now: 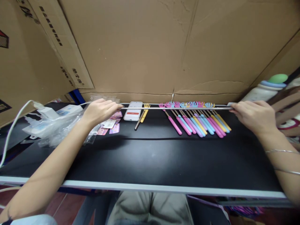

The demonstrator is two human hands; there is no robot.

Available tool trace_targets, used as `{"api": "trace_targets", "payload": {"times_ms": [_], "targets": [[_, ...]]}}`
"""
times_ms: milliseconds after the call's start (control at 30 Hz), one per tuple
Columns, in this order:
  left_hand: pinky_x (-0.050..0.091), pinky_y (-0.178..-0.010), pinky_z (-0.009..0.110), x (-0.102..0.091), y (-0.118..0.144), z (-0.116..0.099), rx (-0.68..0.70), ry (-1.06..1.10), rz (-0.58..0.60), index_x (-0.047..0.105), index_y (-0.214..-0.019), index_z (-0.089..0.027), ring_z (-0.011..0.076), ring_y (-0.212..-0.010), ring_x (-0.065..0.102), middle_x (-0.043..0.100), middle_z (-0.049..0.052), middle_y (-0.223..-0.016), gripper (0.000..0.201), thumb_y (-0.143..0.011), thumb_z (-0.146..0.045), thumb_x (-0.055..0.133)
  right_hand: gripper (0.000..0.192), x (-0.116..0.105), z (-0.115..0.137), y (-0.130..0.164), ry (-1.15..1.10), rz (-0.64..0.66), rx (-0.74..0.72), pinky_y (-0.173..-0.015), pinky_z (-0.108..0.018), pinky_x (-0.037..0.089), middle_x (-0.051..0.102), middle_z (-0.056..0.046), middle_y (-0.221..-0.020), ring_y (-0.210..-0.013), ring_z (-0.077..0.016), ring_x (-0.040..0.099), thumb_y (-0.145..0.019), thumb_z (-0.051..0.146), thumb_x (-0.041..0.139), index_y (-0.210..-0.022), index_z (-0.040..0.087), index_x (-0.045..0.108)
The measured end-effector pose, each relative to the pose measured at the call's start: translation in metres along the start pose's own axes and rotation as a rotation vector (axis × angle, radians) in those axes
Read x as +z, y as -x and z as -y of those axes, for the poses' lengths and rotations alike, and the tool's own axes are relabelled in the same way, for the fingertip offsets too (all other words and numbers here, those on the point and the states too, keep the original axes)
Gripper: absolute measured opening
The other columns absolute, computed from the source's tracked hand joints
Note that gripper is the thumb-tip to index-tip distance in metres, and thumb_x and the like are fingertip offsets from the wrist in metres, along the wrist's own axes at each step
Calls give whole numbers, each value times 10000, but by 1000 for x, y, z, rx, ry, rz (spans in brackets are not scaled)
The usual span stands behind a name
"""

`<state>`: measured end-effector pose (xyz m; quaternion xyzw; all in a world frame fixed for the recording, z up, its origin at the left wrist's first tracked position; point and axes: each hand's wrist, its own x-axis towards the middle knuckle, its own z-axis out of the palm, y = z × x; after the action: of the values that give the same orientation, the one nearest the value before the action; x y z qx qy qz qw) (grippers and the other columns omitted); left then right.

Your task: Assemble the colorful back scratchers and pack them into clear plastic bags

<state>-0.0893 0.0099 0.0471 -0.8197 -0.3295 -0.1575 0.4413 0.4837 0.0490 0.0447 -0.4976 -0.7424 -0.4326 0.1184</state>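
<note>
Pinching a thin rod (175, 108), both hands (102, 110) (254, 115), above colourful back scratchers (199, 120) (phone (133, 111) alongside).

Single head-worn view, no second camera to overlap with. It looked forward and down from above the person's lap, across the black table (150, 162), facing a cardboard wall (150, 47) close behind. Both forearms entered from the lower corners, at arm's length.

The rod's (175, 108) ends vanish inside the left hand (100, 111) and right hand (254, 115). The bottle (264, 90) is blurred and part hidden. Print on the phone (133, 111) and cards (112, 125) is too small to read.
</note>
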Motion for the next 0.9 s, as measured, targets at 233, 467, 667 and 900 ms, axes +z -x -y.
{"api": "trace_targets", "payload": {"times_ms": [233,467,667,900], "targets": [[330,-538,269,-6,1,1,95,-185,-51,550,-867,-186,110,-612,548,608,-42,-633,163,-979,-197,433,219,2,-9,3,0,68,57,-628,-297,302,658,-93,-716,-687,-183,529,-855,351,519,-820,192,666],[348,-563,254,-6,6,7,42,-228,22,501,-776,-195,105,-601,495,590,-56,-621,266,-1006,-269,389,257,10,-19,9,23,69,110,-623,-292,298,665,-95,-721,-672,-173,521,-851,374,500,-822,188,676],[326,-553,260,-1,12,13,7,-189,4,528,-751,-187,109,-612,502,614,-40,-631,307,-1009,-252,373,220,17,-29,15,70,91,143,-609,-279,297,665,-95,-725,-674,-170,525,-846,326,527,-794,170,673],[332,-573,264,1,15,18,-11,-168,18,553,-799,-195,112,-630,501,615,-46,-643,302,-1012,-225,339,243,21,-33,19,113,187,205,-624,-296,251,653,-108,-757,-716,-150,496,-856,343,565,-863,136,690]]}}
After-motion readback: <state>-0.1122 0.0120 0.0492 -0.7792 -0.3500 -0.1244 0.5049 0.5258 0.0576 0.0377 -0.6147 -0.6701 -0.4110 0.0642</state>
